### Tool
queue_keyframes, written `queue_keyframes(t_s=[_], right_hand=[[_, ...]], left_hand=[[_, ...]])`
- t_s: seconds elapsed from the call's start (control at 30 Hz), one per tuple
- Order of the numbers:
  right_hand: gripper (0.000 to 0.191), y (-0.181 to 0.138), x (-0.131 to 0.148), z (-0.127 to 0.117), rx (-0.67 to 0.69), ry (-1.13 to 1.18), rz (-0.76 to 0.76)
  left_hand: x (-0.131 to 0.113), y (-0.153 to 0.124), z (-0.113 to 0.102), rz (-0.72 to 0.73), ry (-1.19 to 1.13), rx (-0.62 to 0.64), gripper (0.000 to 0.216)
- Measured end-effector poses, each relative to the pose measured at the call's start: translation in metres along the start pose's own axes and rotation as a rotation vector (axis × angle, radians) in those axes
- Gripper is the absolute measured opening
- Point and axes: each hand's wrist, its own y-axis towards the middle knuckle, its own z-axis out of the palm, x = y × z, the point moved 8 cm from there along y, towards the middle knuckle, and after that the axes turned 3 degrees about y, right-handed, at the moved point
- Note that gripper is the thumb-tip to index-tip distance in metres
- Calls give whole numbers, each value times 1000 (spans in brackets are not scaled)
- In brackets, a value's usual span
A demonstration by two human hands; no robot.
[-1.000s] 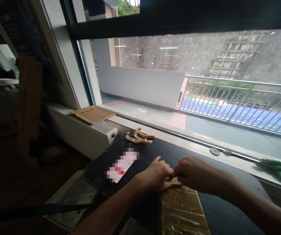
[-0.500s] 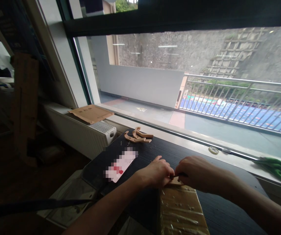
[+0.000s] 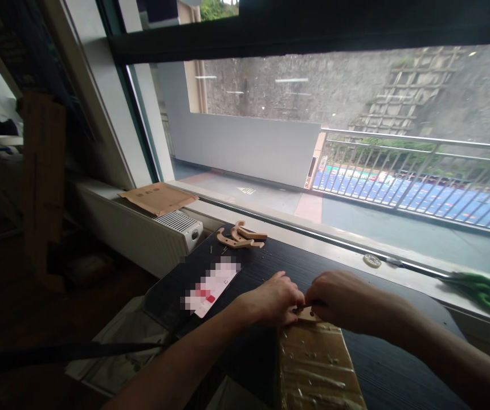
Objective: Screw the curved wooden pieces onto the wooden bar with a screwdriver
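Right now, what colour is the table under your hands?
The table is black, best in head view.

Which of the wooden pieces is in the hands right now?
The small flat piece with a hole, pinched between left hand and right hand at the far end of the taped package. The curved pieces lie untouched in a pile by the window.

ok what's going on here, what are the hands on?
One person works at a black table by the window. The left hand pinches a small wooden piece at the far end of a tape-wrapped package. The right hand is curled against that piece from the other side, and its grip is hidden. More curved wooden parts lie at the table's far edge, and a card lies left of the hands.
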Motion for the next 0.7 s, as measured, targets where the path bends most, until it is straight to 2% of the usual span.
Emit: queue_keyframes(t_s=[0.5,0.7], right_hand=[[20,11,14,-7,31,-66,-44],[18,12,13,-7,43,-77,-35]], left_hand=[[1,0,0,87,-40,-70,7],[0,-2,-9,46,6,-57,4]])
